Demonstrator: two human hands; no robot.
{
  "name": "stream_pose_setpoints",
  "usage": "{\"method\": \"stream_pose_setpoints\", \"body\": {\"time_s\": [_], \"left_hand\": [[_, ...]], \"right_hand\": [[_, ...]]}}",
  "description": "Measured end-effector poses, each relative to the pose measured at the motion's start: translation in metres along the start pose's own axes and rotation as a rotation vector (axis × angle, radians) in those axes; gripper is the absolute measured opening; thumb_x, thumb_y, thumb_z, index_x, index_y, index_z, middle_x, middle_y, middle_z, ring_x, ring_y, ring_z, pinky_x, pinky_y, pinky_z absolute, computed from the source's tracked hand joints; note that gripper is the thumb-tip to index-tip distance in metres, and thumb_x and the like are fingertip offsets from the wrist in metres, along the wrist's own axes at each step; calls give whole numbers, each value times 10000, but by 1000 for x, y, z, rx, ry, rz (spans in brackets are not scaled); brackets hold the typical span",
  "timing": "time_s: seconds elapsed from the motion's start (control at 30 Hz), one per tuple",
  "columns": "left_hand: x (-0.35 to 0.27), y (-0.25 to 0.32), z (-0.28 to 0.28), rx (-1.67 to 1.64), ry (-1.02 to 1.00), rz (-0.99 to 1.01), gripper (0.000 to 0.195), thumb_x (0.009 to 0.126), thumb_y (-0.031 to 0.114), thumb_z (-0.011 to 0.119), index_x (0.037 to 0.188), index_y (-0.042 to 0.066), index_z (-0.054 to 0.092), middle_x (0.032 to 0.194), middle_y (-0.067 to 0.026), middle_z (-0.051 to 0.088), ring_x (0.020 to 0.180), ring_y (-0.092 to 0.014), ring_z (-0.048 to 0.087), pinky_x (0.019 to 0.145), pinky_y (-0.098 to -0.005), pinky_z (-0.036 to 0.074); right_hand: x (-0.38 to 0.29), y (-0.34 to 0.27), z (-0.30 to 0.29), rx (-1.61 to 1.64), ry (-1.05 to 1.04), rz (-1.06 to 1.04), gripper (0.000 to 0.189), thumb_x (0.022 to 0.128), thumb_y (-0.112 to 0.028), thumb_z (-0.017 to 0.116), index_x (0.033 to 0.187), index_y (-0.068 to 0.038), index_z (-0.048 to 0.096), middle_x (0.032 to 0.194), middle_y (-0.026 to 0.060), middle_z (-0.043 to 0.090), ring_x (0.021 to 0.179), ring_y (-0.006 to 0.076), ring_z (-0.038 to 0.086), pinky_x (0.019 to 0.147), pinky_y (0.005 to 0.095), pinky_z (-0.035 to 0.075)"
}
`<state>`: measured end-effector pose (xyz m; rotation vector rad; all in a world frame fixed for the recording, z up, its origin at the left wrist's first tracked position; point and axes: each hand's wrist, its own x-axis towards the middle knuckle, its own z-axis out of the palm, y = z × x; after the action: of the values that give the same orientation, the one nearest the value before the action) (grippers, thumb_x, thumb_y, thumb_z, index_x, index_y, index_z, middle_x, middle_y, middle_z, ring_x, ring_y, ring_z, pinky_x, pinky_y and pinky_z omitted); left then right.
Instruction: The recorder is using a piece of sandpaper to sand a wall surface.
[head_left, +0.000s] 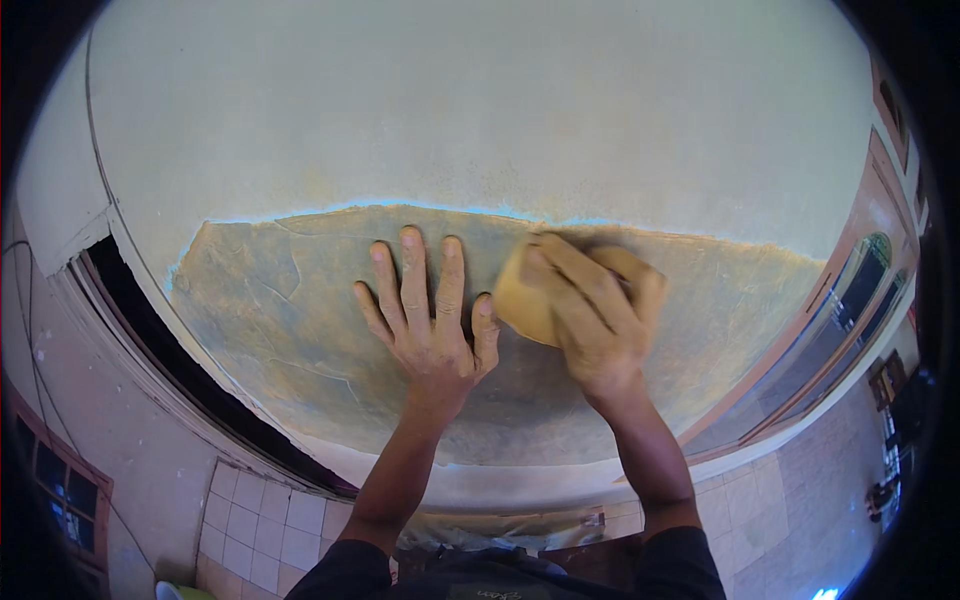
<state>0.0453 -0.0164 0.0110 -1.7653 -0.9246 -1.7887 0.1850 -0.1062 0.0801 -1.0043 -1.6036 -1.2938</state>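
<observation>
My left hand (431, 319) lies flat against the wall with its fingers spread, holding nothing. Under both hands is a rough patch of brownish-grey plaster (292, 360), with a ragged bluish edge along its top where it meets the smooth pale wall (480, 112). To the right of it, my right hand (600, 307) grips a tan sheet (529, 304) that looks like sandpaper and presses it against the patch just below that edge. Motion blurs this hand and the sheet, and the fingers cover part of the sheet. Fine trowel ridges mark the patch's left side.
A dark doorway opening (202, 367) with a pale frame borders the wall on the left. At right stands a wooden-framed window (825, 330). Below are white wall tiles (259, 517), a plastic-covered surface (502, 529) near my body, and a tiled floor (795, 517).
</observation>
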Motion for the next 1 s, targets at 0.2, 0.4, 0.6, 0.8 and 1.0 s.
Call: {"method": "stream_pose_setpoints", "body": {"time_s": [0.2, 0.4, 0.6, 0.8, 1.0], "left_hand": [[1, -5, -2, 19, -17, -21, 578, 1051, 468, 369, 1455, 109, 574, 1581, -208, 418, 1485, -460, 323, 1206, -636, 100], [5, -3, 1, 67, -35, -14, 590, 1038, 501, 370, 1458, 143, 578, 1593, -203, 401, 1489, -470, 309, 1195, -668, 102], [3, -11, -2, 91, -57, 29, 678, 1047, 537, 338, 1461, 36, 531, 1588, -264, 375, 1498, -498, 262, 1204, -638, 91], [2, -13, 2, -7, -5, -37, 551, 1017, 476, 442, 1439, 160, 601, 1568, -194, 440, 1478, -461, 333, 1198, -665, 99], [1, -15, 3, 7, -11, -29, 551, 1020, 489, 433, 1432, 168, 608, 1576, -181, 435, 1481, -452, 332, 1198, -664, 94]], "right_hand": [[9, 13, 1, 9, -23, -60, 428, 682, -231, 702, 1093, -122, 752, 1187, -21, 689, 979, 172, 587, 844, 338, 405], [32, 6, 6, -34, -68, -173, 444, 688, -249, 729, 1114, -129, 760, 1126, -33, 659, 905, 167, 575, 808, 331, 406], [19, 19, -6, -60, -59, -156, 448, 676, -255, 737, 1102, -122, 769, 1112, -13, 660, 888, 171, 574, 761, 336, 428], [33, 5, 15, -106, -63, -282, 448, 692, -201, 678, 1121, -112, 773, 1114, -2, 665, 847, 153, 542, 777, 333, 430], [16, 12, 4, -138, -49, -189, 444, 688, -204, 685, 1115, -131, 783, 1085, -18, 663, 863, 149, 544, 795, 319, 414]]}}
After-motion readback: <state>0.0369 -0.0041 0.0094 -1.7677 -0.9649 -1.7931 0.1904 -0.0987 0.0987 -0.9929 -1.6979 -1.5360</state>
